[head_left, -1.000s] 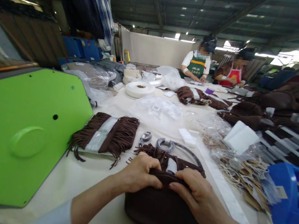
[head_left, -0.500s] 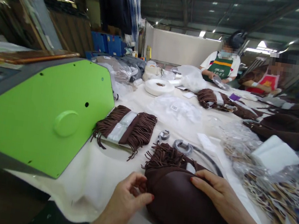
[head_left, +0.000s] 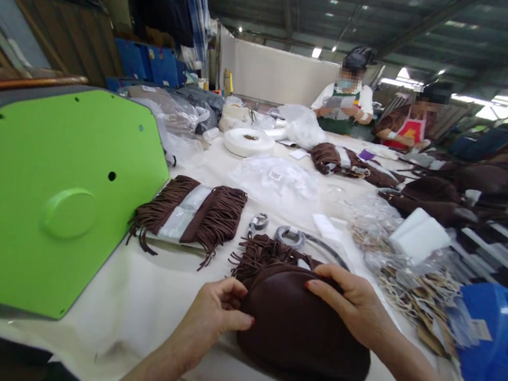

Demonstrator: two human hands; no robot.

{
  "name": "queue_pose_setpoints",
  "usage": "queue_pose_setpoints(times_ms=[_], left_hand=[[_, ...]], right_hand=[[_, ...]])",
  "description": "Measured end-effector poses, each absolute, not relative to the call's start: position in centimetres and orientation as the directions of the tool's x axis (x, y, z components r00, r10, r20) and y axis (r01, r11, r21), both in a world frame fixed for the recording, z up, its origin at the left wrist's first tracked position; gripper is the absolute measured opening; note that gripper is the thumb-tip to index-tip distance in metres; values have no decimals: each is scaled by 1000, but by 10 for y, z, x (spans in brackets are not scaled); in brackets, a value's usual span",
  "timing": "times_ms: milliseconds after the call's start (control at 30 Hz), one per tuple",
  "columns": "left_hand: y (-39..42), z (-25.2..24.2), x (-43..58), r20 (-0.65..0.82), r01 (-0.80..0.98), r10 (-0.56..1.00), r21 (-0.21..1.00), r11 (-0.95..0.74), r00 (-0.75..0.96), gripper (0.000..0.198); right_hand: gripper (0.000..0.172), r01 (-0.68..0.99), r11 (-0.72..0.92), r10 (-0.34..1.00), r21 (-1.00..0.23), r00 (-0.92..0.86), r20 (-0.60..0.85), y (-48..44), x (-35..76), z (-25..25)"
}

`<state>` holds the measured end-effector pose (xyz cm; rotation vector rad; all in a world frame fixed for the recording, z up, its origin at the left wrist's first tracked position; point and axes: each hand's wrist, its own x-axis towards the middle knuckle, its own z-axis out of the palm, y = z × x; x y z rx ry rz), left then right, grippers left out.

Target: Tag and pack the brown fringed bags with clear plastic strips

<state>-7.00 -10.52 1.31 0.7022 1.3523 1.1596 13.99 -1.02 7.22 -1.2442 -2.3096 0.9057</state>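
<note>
A dark brown leather bag with a rounded edge lies on the white-covered table in front of me. My left hand pinches its left edge between thumb and fingers. My right hand grips the upper right edge, thumb on the smooth face and the other fingers behind it. Brown fringe sticks out behind the bag at the upper left. Farther left lies a bundle of fringed brown pieces crossed by a pale band. Just beyond the bag are a grey coil and a smaller ring.
A bright green machine panel stands at the left. Plastic bags and a white tape roll lie farther back. Tags with strings and a blue container are at the right. Two co-workers work across the table.
My view has turned to the right, bringing the blue container into sight. The bag is tilted up more between my hands. A co-worker has raised the item they hold.
</note>
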Motion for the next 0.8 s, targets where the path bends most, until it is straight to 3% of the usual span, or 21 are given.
queue_pose_setpoints(times_ms=[133,233,300,367,433,500,600,700,800], left_hand=[[-106,10,-65,-344,-250,906,926,283,-248,20],[-106,8,-61,-333,-256,888,931,259,-316,21],[-106,8,-60,-319,-228,872,942,248,-371,22],[-105,6,-62,-311,-195,859,948,251,-407,25],[-105,4,-65,-319,-170,850,947,271,-419,29],[-104,3,-66,-322,-149,844,947,286,-429,34],[-104,2,-66,-321,-114,831,946,303,-454,39],[-105,2,-65,-310,-92,826,948,303,-470,42],[-106,2,-66,-306,-103,830,951,292,-467,45]], right_hand=[[23,600,341,800,-724,-590,-113,-7,137,81],[42,597,313,773,-739,-612,-167,-6,142,91],[49,614,369,837,-698,-545,-37,-11,155,94],[40,663,381,919,-645,-347,186,-26,174,91],[28,693,294,948,-658,-124,292,-50,194,78],[25,649,168,982,-742,-46,182,-78,206,58],[30,496,17,998,-868,-64,-18,-113,203,24],[38,292,-57,998,-955,11,-56,-124,184,1],[32,142,-59,997,-988,63,-51,-119,170,-5]])
